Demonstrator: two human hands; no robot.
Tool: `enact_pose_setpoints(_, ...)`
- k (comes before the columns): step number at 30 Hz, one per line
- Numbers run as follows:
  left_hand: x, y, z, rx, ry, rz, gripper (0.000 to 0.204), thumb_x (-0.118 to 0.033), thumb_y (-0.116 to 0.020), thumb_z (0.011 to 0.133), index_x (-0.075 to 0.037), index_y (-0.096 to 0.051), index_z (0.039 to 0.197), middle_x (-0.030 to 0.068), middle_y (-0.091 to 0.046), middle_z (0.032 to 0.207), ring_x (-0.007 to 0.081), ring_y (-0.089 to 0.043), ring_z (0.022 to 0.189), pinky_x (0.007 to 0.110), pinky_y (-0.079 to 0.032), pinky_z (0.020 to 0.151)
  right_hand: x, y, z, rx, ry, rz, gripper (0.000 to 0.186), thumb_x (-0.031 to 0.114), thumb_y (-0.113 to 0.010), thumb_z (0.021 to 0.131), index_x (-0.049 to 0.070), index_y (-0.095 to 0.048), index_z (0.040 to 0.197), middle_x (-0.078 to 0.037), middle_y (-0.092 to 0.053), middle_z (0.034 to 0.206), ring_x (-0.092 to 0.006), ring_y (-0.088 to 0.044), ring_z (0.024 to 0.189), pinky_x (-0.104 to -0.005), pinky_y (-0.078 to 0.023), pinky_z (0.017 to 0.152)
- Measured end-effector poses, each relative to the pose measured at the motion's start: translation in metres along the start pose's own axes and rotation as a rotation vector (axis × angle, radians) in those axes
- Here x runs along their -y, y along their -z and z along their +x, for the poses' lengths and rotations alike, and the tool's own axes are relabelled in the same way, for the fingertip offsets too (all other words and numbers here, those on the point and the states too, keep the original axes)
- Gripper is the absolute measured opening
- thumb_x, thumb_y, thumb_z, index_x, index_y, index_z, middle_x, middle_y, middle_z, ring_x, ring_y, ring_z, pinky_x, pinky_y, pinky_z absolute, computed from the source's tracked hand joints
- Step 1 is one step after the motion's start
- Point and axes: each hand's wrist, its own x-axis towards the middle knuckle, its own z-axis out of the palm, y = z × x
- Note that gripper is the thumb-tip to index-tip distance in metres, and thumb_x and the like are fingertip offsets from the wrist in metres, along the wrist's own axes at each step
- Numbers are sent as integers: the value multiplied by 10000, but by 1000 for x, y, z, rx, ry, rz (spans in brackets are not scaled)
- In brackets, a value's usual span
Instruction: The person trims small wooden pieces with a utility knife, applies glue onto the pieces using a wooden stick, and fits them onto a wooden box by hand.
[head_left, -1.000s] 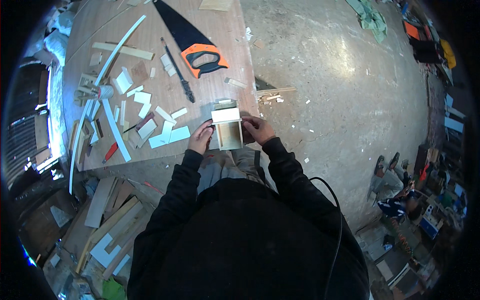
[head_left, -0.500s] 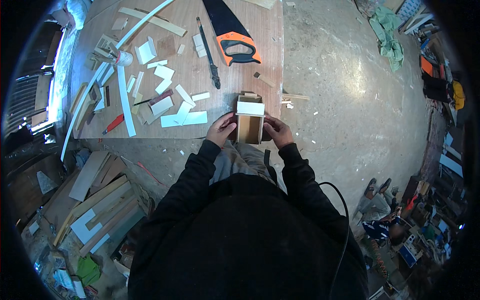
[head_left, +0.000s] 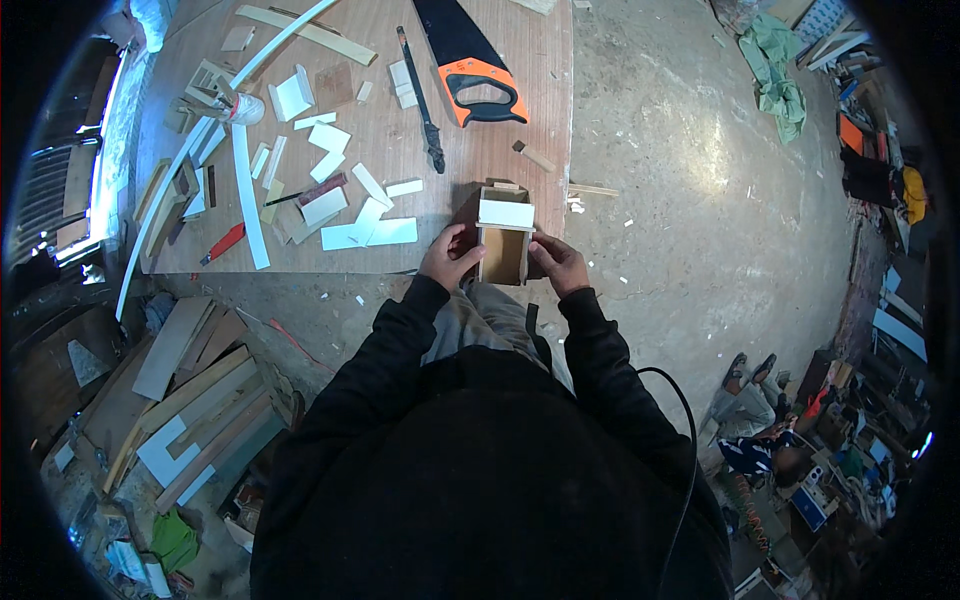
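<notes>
A small open wooden box [head_left: 503, 257] is at the table's near edge, in front of my body. Across its middle lies a white strip [head_left: 506, 214], and a bit of wood shows at its far end. My left hand [head_left: 451, 258] grips the left wall, thumb by the rim and fingers curled along the side. On the opposite wall, my right hand [head_left: 559, 264] has its thumb and fingers closed against the wood. The undersides of the fingers are partly hidden.
An orange-handled handsaw [head_left: 484, 92], a dark narrow tool [head_left: 420, 100] and a small brush-like piece [head_left: 534, 156] lie beyond the box. White offcuts [head_left: 370, 233], a red-handled tool [head_left: 224, 243] and a white pot [head_left: 247, 109] sit leftward. Boards [head_left: 200, 420] are stacked lower left; a person [head_left: 752, 430] is lower right.
The whole view has shifted slightly. My left thumb has come closer to the box's rim, and my right fingers have shifted a little along its wall. The box stays between both hands.
</notes>
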Motion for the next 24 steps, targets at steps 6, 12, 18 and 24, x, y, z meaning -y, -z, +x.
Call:
enact_pose_setpoints(6, -2, 0, 1, -4, 6, -17, 668, -292, -777, 828, 51, -463, 1308, 156, -595, 1179, 206, -585, 1079, 336, -488, 927, 5, 0, -1, 33, -45, 43, 395, 234, -684, 910, -15, -628, 1212, -133, -683, 1125, -169, -658, 965, -315, -532, 860)
enact_pose_setpoints(12, -10, 0, -2, 0, 5, -25, 651, -264, -774, 832, 53, -460, 1306, 147, -599, 1170, 195, -591, 1062, 326, -495, 912, 3, -1, -1, 12, -20, 14, 398, 217, -678, 912, -10, -615, 1233, -135, -678, 1140, -169, -653, 984, -315, -525, 877)
enact_pose_setpoints(18, -12, 0, -2, 2, 18, -29, 651, -265, -774, 832, 47, -460, 1310, 144, -599, 1177, 193, -590, 1067, 327, -496, 911, 0, 1, 1, 33, -17, 16, 391, 212, -671, 915, -12, -616, 1231, -139, -678, 1143, -174, -657, 991, -315, -522, 883)
enact_pose_setpoints(24, -7, 2, 0, 10, 15, -22, 663, -284, -779, 826, 44, -463, 1308, 151, -602, 1184, 203, -594, 1071, 332, -496, 916, 2, 1, 0, 16, -37, -5, 420, 247, -685, 906, -16, -617, 1227, -144, -685, 1123, -178, -665, 976, -309, -521, 877)
